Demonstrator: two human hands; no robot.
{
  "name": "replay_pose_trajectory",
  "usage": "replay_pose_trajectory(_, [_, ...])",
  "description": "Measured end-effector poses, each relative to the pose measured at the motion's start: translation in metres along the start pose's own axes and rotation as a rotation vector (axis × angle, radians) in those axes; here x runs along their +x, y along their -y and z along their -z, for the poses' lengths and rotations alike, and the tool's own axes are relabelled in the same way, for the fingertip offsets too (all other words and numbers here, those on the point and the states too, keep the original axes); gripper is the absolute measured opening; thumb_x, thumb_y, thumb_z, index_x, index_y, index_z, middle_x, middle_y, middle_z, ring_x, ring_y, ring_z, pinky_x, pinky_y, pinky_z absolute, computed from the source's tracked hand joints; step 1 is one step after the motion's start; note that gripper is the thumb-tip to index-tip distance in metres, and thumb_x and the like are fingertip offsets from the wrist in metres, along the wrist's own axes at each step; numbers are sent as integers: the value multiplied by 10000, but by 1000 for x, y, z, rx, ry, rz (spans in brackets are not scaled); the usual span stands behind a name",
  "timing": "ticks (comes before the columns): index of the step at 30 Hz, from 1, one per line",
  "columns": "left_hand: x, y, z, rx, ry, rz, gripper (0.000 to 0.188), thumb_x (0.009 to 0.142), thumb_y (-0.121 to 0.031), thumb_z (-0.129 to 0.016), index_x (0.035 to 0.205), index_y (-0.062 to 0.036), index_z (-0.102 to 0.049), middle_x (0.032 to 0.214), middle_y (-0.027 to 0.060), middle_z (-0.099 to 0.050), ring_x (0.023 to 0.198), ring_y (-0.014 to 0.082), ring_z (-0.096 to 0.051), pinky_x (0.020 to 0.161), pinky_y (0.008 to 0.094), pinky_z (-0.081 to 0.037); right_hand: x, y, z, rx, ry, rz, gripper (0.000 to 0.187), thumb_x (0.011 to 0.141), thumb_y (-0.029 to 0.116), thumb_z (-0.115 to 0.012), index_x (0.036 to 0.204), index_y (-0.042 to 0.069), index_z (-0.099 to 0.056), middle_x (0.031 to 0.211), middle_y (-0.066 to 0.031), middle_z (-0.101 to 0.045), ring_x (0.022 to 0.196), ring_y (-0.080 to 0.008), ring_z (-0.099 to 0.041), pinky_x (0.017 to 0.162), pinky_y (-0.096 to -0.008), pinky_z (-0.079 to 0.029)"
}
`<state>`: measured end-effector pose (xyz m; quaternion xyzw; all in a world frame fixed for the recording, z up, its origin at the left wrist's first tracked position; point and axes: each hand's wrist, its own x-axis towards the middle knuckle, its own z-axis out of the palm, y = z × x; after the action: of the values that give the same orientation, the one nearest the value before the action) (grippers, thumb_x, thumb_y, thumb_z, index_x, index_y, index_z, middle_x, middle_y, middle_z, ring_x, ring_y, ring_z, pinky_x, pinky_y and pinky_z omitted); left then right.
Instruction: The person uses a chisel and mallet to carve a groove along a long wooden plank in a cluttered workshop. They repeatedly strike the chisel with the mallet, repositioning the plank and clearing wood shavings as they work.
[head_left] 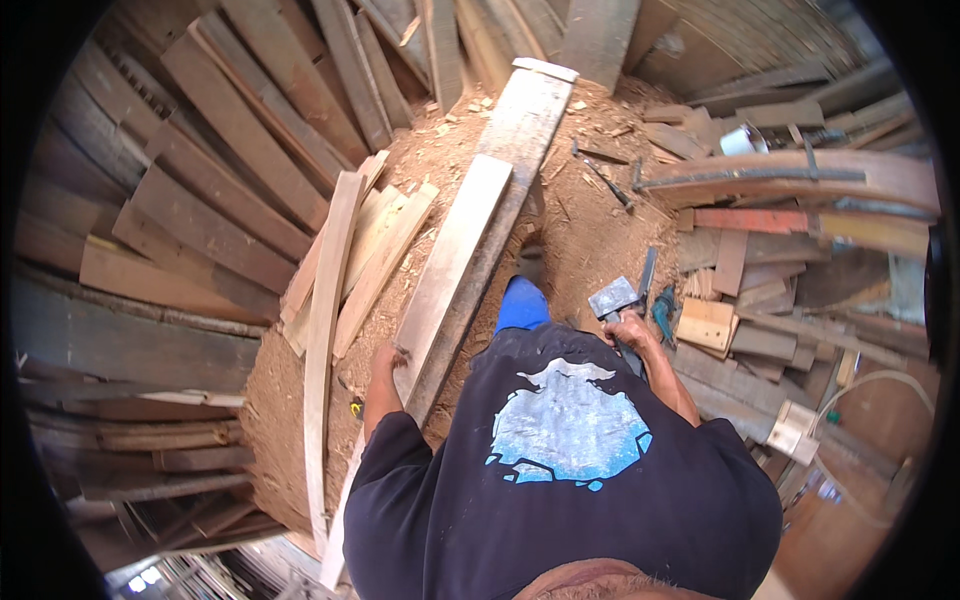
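Note:
My left hand [388,360] is at the left edge of a pale wooden plank [455,255], its fingers curled against the wood near the end closest to me. The plank lies slantwise along a longer, darker board [522,110], which has a small strip across its far end. On my right side, my right hand [628,328] is closed round a mallet-like tool with a blocky grey head [613,297]. Its handle is partly hidden behind the hand and forearm.
Pale offcuts [385,265] and a long narrow strip [330,300] lie left of the plank. Dark boards [215,210] lean all around the left and back. A hand tool [605,182], a curved wooden piece [790,172], a white cup [742,140] and stacked scraps occupy the right.

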<state>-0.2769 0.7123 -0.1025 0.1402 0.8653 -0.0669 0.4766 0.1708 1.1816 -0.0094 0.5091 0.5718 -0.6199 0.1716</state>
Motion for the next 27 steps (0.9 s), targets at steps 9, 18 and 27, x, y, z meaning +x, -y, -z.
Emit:
replay_pose_trajectory(9, [51,-172,87,-308,-266,-192,297,701,-204,-759,975,-90,-746,999,183,-755,952,333,-736,819,442,-577,80,212,27,-344,133,215,227,815,207,-715,863,-7,-658,692,-88,-666,609,-187,-653,545,-357,-515])
replay_pose_trajectory(18, [-9,-283,142,-261,-206,-8,583,720,-91,-775,1275,-53,-602,1195,261,-688,1179,395,-653,987,463,-536,42,441,28,36,375,590,314,882,226,-731,1052,-18,-630,757,-43,-630,634,-139,-601,614,-303,-507])
replay_pose_trajectory(27, [27,-282,94,-556,-261,157,455,793,-113,-752,1226,-68,-622,1160,227,-708,1158,390,-658,983,473,-526,97,541,18,-516,500,736,264,872,253,-749,912,17,-639,655,-12,-606,572,-106,-560,555,-280,-457])
